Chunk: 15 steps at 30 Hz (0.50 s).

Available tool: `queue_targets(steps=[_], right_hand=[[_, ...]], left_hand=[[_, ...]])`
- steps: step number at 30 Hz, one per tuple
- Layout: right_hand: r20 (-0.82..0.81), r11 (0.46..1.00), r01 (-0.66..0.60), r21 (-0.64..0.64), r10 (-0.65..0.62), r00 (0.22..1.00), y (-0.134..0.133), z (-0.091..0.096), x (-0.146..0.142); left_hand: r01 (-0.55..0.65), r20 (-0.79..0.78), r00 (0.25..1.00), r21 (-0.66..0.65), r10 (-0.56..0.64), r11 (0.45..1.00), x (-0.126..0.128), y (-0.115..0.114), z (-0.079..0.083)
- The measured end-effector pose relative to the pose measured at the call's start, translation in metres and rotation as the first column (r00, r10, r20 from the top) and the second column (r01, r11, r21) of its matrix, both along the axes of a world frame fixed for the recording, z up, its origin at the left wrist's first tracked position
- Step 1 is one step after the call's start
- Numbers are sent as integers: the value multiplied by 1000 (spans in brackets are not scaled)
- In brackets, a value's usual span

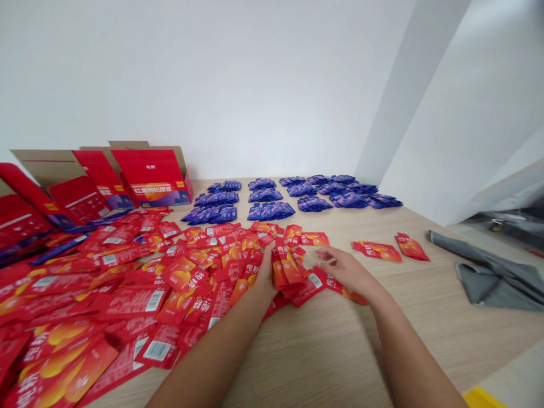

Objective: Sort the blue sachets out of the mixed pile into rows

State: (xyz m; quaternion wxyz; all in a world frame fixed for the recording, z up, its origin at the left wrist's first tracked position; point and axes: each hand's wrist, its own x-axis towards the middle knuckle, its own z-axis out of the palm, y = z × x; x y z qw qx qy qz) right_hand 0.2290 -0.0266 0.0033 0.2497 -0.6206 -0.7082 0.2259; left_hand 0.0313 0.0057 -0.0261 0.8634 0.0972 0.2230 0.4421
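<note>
My left hand (pixel 267 272) is closed around a small stack of red sachets (pixel 285 265), held upright at the right edge of a wide heap of loose red sachets (pixel 187 277). Just to the right, my right hand (pixel 346 272) has its fingers apart, slightly curled, with nothing visible between them. Under and beside it a red sachet with a barcode (pixel 309 286) lies on the wooden table (pixel 331 351). Farther right, two single red sachets (pixel 377 250) lie apart from the heap.
Bundles of purple sachets (pixel 271 211) stand in rows along the white wall. Open red cartons (pixel 153 178) are at the back left. Grey cloth (pixel 497 275) lies at the right edge, and something yellow (pixel 482 398) shows at the bottom right corner.
</note>
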Motion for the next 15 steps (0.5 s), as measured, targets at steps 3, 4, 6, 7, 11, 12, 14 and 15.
queue_targets(steps=[3, 4, 6, 7, 11, 12, 14, 15], right_hand=[[329, 976, 64, -207, 8, 944, 1, -1, 25], [382, 968, 62, -244, 37, 923, 1, -2, 30], [387, 959, 45, -279, 70, 919, 2, -4, 35], [353, 958, 41, -285, 65, 933, 4, -6, 37], [64, 968, 195, -159, -187, 980, 12, -13, 43], [-5, 962, 247, -118, -249, 968, 15, -14, 45], [-130, 947, 314, -60, -320, 938, 18, -13, 47], [-198, 944, 325, -51, -328, 924, 19, -12, 45]], left_hand=[[-9, 91, 996, -8, 9, 1000, -1, 0, 0], [-18, 106, 994, -6, 18, 1000, -1, 0, 0], [-20, 114, 993, 8, 19, 1000, -2, 0, -1], [-16, 117, 993, 13, 15, 1000, -2, 0, -1], [5, 103, 995, 30, -8, 1000, -2, -1, -1], [6, 95, 995, 35, -10, 999, -2, -1, -1], [9, 81, 997, 41, -13, 999, -1, -1, 0], [7, 76, 997, 39, -10, 999, -1, -1, 1]])
